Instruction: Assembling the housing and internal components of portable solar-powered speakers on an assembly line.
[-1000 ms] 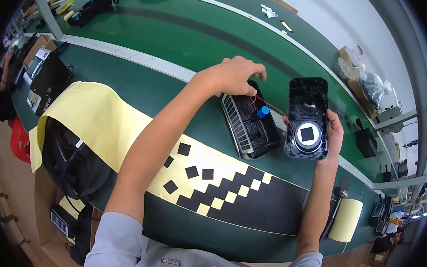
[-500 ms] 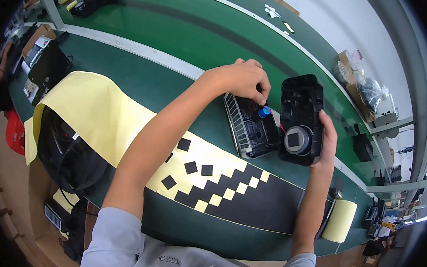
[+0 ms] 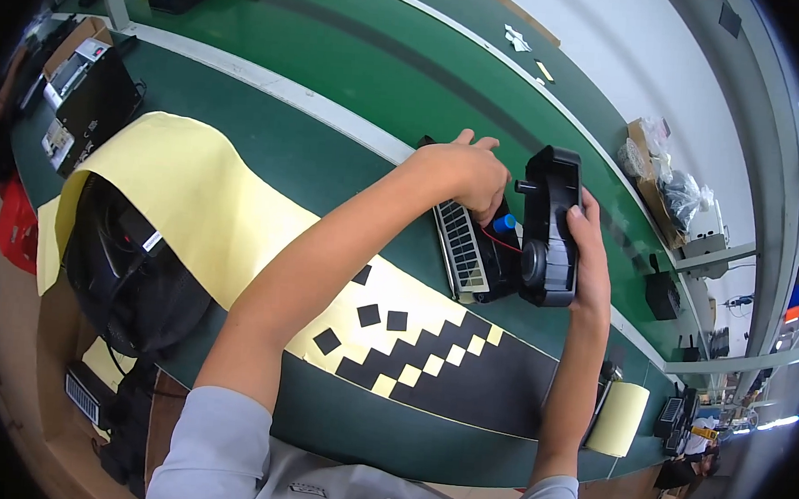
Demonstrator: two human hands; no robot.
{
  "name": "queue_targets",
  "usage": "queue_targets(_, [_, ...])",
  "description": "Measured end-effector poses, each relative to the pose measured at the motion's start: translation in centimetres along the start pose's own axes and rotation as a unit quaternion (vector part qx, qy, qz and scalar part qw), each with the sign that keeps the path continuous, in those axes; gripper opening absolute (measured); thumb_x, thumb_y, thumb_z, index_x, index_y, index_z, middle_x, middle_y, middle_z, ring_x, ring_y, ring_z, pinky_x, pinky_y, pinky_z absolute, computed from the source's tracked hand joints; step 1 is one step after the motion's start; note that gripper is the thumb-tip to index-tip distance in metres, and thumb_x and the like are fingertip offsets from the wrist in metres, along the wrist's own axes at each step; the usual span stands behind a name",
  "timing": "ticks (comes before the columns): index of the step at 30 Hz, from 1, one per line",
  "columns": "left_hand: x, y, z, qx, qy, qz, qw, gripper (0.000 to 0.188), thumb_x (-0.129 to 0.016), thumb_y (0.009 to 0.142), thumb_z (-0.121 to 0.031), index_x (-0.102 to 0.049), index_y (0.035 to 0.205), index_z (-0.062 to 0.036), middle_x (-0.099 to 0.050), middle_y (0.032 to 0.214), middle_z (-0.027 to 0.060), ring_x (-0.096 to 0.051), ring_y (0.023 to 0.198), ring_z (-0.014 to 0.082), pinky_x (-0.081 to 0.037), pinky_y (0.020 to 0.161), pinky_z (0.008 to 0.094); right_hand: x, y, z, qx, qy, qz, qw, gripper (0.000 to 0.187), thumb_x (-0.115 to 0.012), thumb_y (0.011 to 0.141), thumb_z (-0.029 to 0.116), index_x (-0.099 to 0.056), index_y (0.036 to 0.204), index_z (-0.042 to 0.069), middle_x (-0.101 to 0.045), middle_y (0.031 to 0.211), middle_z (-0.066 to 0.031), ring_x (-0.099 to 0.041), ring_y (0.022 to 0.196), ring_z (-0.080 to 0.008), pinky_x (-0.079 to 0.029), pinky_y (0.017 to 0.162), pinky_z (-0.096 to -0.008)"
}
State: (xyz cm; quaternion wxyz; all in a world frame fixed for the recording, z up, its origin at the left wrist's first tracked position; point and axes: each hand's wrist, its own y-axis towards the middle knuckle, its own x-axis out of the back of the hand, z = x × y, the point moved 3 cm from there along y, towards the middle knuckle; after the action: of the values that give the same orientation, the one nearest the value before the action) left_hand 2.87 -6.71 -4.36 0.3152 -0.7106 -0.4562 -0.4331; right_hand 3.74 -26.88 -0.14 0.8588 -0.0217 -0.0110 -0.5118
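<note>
My right hand (image 3: 591, 252) grips a black plastic shell half (image 3: 557, 218) by its right side, raised and tilted nearly edge-on. Low inside this shell sits a round speaker-like part (image 3: 533, 260). Beside it, on the green bench, lies the other black housing half with a panelled silver-edged side (image 3: 460, 249). A blue cylinder (image 3: 504, 223) shows in that half, and a thin red wire (image 3: 499, 241) runs toward the raised shell. My left hand (image 3: 477, 176) bends over the lying half, its thumb and a finger pinched downward near the blue cylinder; what they hold is hidden.
A yellow and black adhesive sheet (image 3: 263, 232) stretches across the bench, with loose black squares on it. Its left end drapes over a black bag-like bundle (image 3: 129, 260). A yellow roll (image 3: 618, 418) stands at right. Beyond a metal rail lies a green belt (image 3: 383, 75).
The raised shell has turned from showing its inside to nearly edge-on. My left hand has shifted right and lower over the lying half. The whole view has shifted slightly.
</note>
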Motion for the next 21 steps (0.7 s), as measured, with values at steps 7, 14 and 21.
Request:
queue_targets(7, [3.0,-0.3,3.1,0.012,-0.098,-0.087,0.991,0.021,-0.070,0.085,-0.030,-0.082,0.097,-0.0164,-0.068,0.137,0.0075,-0.060,0.128,0.0318,-0.047,0.105,0.0465,-0.9,-0.1,1.0,0.007,-0.154,0.038,0.987,0.061,-0.066,0.098,0.026,-0.046,0.155,0.015,-0.061,0.107,-0.0092,-0.062,0.090,-0.0109,-0.052,0.073,-0.0250])
queue_targets(14, [2.7,-1.2,7.2,0.042,-0.201,-0.159,0.966,0.023,-0.069,0.085,-0.022,-0.079,0.102,-0.0105,-0.077,0.104,0.0106,-0.071,0.098,0.0286,-0.055,0.088,0.0394,-3.5,0.0,1.2,0.001,-0.238,0.053,0.970,0.063,-0.071,0.095,0.027,-0.050,0.153,0.016,-0.061,0.111,-0.0092,-0.061,0.091,-0.0119,-0.051,0.076,-0.0266])
queue_targets(21, [1.7,-0.3,6.8,0.090,-0.207,-0.143,0.964,0.024,-0.065,0.083,-0.013,-0.077,0.103,-0.0086,-0.076,0.101,0.0121,-0.071,0.095,0.0269,-0.055,0.083,0.0386,-5.2,-0.6,1.1,0.077,-0.440,-0.002,0.895,0.071,-0.080,0.082,0.039,-0.059,0.148,0.021,-0.055,0.109,-0.0136,-0.058,0.099,-0.0243,-0.049,0.094,-0.0359])
